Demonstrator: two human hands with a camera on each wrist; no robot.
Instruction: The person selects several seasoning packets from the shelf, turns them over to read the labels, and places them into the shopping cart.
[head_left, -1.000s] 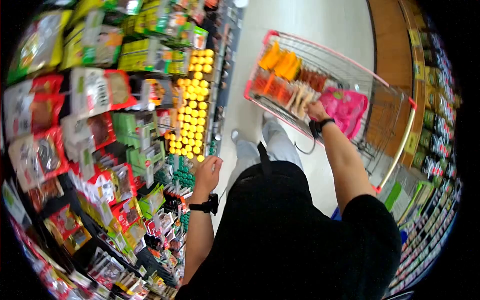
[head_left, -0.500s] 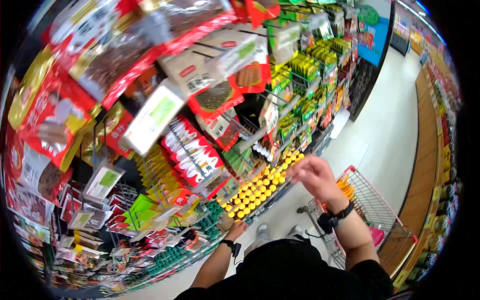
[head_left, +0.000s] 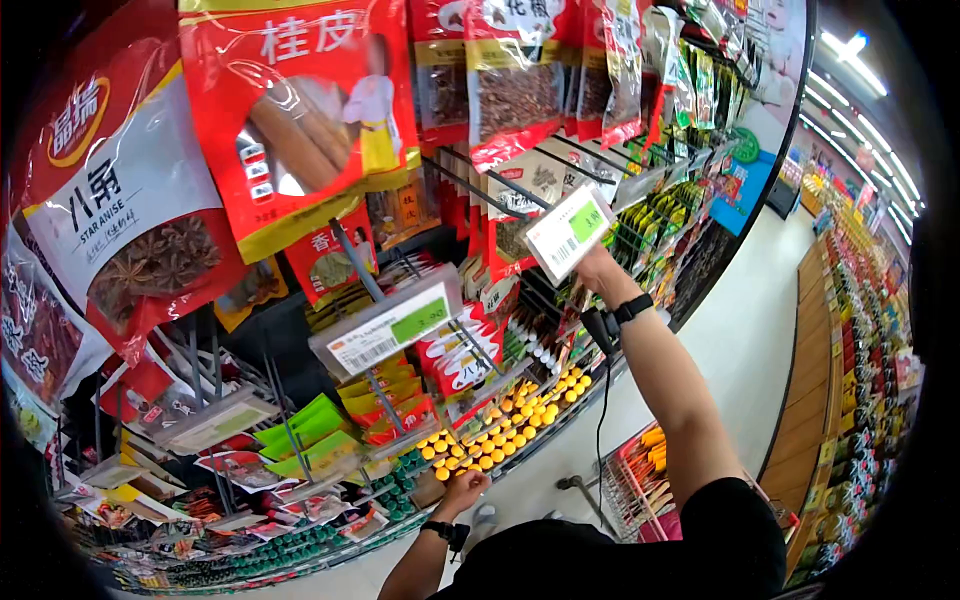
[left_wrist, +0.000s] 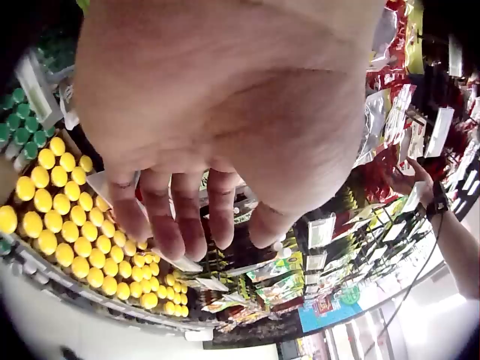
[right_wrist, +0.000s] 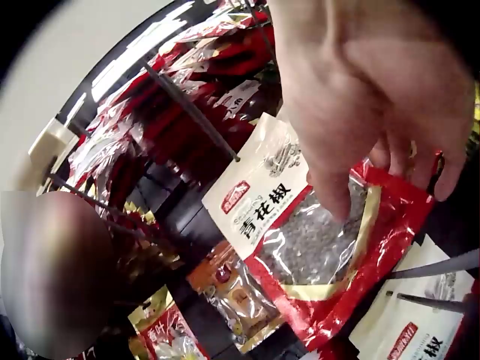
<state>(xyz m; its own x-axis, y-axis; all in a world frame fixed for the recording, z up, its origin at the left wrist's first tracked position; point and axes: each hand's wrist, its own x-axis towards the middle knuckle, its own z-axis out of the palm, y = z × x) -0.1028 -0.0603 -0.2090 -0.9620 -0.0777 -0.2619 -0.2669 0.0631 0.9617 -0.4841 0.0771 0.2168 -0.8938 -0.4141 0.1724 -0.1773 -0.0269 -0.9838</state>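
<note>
Supermarket aisle, pale floor (head_left: 745,330) at right of the head view, hanging spice packets (head_left: 515,90) across its upper left and centre. Item under inspection: a green Sichuan pepper packet (right_wrist: 319,232), at centre to lower right of the right-wrist view. Its long axis slants from the pale top end, upper left, to the red bottom edge, lower right. A metal peg (right_wrist: 191,112) enters from the upper left on nearly the same slant, its tip meeting the middle of the packet's top edge; whether it passes through a hanging hole cannot be determined. Right hand (right_wrist: 367,82) reaches in from the upper right and grips the packet by its upper-right side, thumb across the clear window, fingers bent behind the edge; peg and grip are therefore at different parts of the packet. In judgement, freeing or seating it turns on motion along the peg's line. In the head view this packet cannot be identified with certainty, a price tag (head_left: 565,240) standing before the fingers. Left hand (left_wrist: 225,112) is released and holds nothing, located at lower centre of the head view near yellow-capped bottles (head_left: 505,430) and well apart from the packet; the right is clearly the nearer.
</note>
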